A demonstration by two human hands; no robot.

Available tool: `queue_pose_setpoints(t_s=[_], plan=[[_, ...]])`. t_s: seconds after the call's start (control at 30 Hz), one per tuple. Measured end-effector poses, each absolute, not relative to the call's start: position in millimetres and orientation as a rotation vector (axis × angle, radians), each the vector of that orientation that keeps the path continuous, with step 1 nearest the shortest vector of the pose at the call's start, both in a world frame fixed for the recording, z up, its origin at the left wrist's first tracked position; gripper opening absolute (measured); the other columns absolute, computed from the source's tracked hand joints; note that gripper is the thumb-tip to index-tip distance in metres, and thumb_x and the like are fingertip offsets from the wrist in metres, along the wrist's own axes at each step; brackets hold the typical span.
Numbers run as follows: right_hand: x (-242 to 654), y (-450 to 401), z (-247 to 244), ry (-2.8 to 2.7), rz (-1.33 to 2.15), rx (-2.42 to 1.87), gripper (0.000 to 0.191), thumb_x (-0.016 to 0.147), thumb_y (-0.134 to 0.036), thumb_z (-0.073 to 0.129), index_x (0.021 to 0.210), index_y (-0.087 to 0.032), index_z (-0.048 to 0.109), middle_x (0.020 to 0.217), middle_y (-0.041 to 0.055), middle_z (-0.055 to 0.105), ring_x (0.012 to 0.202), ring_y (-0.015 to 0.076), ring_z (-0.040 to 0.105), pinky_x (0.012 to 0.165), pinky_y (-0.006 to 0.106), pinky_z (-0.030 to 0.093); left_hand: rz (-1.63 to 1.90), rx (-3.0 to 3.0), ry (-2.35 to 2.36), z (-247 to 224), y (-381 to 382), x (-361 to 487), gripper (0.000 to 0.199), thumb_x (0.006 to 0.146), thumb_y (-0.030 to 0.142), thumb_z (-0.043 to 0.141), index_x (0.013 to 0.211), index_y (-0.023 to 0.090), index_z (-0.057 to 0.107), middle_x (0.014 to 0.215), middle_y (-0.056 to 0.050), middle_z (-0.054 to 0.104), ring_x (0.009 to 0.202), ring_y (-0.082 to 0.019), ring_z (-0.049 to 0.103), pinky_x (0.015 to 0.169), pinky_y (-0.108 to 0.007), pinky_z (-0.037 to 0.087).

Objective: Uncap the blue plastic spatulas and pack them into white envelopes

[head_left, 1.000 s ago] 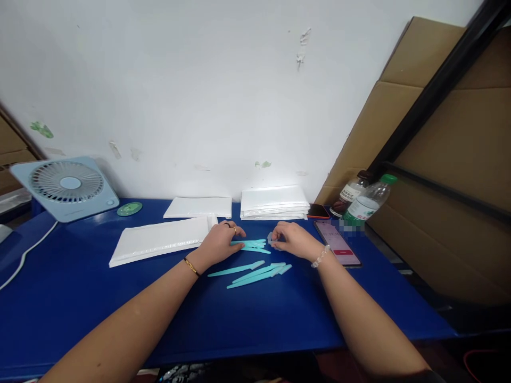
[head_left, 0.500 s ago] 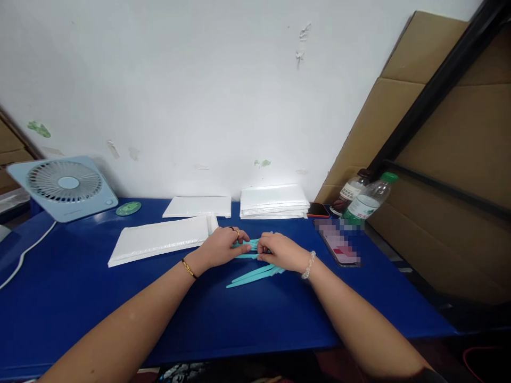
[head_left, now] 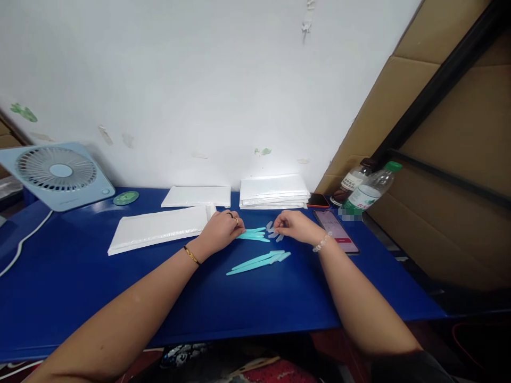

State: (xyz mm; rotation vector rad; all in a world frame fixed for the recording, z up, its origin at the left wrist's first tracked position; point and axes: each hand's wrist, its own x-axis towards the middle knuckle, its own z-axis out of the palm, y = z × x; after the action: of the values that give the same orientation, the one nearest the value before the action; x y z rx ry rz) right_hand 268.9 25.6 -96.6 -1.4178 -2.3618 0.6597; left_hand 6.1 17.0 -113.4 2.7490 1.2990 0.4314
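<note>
Left hand (head_left: 220, 233), at the centre of the head view, curls its fingers over one end of some turquoise razors (head_left: 254, 234); its grip is hidden. Their thin ends fan rightward, nearly level. Right hand (head_left: 294, 226), fingertips close together, meets small clear pieces (head_left: 273, 235); hold unclear. Below, more razors (head_left: 256, 262) slant, broad heads upper right, narrow ends lower left.
</note>
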Motion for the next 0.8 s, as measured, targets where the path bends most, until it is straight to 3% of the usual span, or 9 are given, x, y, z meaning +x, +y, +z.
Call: queue_pose_setpoints(t_s=[0.07, 0.2, 0.37, 0.6, 0.8], plan=[[275.1, 25.5, -92.6, -2.359, 0.645, -1.428, 0.01, 0.076, -0.022, 0.065, 0.083, -0.015, 0.067, 0.079, 0.0035, 0.064, 0.067, 0.0131, 0.056, 0.061, 0.024, 0.041, 0.471, 2.689, 1.297, -116.1, 18.7, 3.5, 0.02, 0.088, 0.035, 0.051, 0.096, 0.023, 0.065, 0.096, -0.004, 0.062, 0.09, -0.021, 0.054, 0.076, -0.032, 0.04], [275.1, 15.7, -84.1, -2.523, 0.791, -1.256, 0.014, 0.073, -0.027, 0.069, 0.083, -0.017, 0.069, 0.083, 0.0029, 0.063, 0.071, 0.0137, 0.057, 0.062, 0.024, 0.042, 0.528, 2.625, 1.231, -123.6, 18.9, 2.1, 0.034, 0.086, 0.041, 0.053, 0.115, 0.025, 0.058, 0.112, -0.005, 0.059, 0.1, -0.022, 0.052, 0.085, -0.034, 0.041], [259.0, 6.3, -87.1, -2.738, 0.815, -1.234, 0.008, 0.068, -0.019, 0.071, 0.074, -0.016, 0.068, 0.076, 0.0012, 0.06, 0.064, 0.0121, 0.054, 0.056, 0.022, 0.039, 0.465, 2.592, 1.152, -125.8, 18.5, 1.2, 0.034, 0.087, 0.046, 0.049, 0.111, 0.025, 0.063, 0.103, -0.006, 0.06, 0.098, -0.022, 0.052, 0.083, -0.034, 0.042], [250.8, 6.8, -86.3, -2.675, 0.615, -1.199, 0.004, 0.076, -0.017, 0.065, 0.078, -0.015, 0.062, 0.08, 0.0017, 0.059, 0.066, 0.0111, 0.051, 0.058, 0.021, 0.035, 0.569, 2.562, 1.132, -111.4, 9.8, 6.7, 0.037, 0.091, 0.047, 0.043, 0.115, 0.025, 0.06, 0.108, -0.006, 0.062, 0.098, -0.021, 0.054, 0.084, -0.034, 0.042], [252.7, 11.3, -88.8, -2.606, 0.505, -1.2, 0.003, 0.08, -0.017, 0.063, 0.078, -0.016, 0.061, 0.082, 0.002, 0.059, 0.068, 0.0108, 0.052, 0.061, 0.021, 0.035, 0.419, 2.66, 1.148, -111.1, 9.9, 11.4, 0.024, 0.09, 0.036, 0.047, 0.09, 0.024, 0.068, 0.088, -0.002, 0.07, 0.087, -0.02, 0.059, 0.079, -0.035, 0.04]])
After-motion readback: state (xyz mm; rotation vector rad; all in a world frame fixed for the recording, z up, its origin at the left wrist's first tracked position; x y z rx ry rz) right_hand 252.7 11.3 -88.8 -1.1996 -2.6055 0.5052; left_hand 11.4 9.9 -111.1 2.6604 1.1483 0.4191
